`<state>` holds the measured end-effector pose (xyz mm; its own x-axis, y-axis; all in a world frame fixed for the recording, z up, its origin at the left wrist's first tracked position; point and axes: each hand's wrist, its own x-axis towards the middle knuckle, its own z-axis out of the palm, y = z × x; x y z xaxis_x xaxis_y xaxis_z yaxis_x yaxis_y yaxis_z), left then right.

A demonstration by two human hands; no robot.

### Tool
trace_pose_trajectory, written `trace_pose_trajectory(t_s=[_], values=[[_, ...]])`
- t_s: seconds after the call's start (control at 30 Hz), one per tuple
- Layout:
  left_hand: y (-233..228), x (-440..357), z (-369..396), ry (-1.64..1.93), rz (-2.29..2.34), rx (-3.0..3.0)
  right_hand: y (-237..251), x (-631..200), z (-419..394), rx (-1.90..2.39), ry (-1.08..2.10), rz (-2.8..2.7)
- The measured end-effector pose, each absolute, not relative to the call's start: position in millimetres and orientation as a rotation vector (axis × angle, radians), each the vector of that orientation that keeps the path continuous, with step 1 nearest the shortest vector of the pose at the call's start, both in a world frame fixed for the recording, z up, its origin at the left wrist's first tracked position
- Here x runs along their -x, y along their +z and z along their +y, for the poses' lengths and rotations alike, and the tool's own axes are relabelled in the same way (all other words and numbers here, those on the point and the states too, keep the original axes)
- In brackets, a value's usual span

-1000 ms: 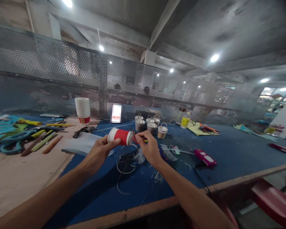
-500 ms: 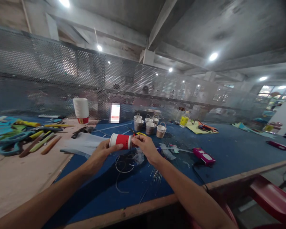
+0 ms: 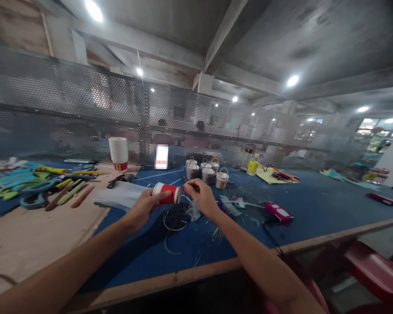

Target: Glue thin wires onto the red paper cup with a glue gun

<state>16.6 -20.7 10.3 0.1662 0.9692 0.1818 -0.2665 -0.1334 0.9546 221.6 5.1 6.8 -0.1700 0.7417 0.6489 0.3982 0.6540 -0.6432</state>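
Both hands have drifted a little lower and closer together since a second ago, and the cup (image 3: pixel 166 193) now lies more end-on between them. Far left on the bench (image 3: pixel 36 244) sits a heap of scissors and tools (image 3: pixel 42 192) (handles mostly teal and yellow), well apart from the work. Behind it a stack of cups (image 3: pixel 118 152) stands upright by the mesh screen (image 3: pixel 85 113). A grey sheet (image 3: pixel 121 196) lies flat just left of the hands. The left hand (image 3: pixel 143 210) holds the red-and-white cup on its side above the blue mat (image 3: pixel 196 248), fingers (image 3: pixel 157 200) clamped round its body, probably to steady it and turn its bottom rightward. The right hand (image 3: pixel 201 199) meets that end, fingertips pinched together on something small and red at the cup's base; what it is I cannot tell. Loose wire (image 3: pixel 173 222) lies coiled on the mat beneath the hands. Behind stand small baskets (image 3: pixel 207 171) with wire handles, near one another. Further right are a yellow-labelled jar (image 3: pixel 254 165) and a pink tool (image 3: pixel 277 211) with its cord.
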Motion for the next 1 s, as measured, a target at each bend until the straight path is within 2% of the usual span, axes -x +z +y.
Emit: trace_pose_trajectory(t_s=[0.2,0.33,0.5,0.73,1.0], values=[[11,-15,-17,1.337,0.845,-1.182,37,-266,-1,1.072,0.19,-1.7],[11,-14,-12,1.358,0.776,-1.153,46,-330,-26,1.503,0.025,-1.657],[10,-13,-12,1.341,0.751,-1.199,27,-373,-51,1.795,0.071,-1.663],[10,-13,-14,1.32,0.792,-1.242,0,-345,-42,1.83,0.248,-1.966],[1,-9,0,1.345,0.836,-1.215,-3,-349,-26,1.903,0.345,-2.032]])
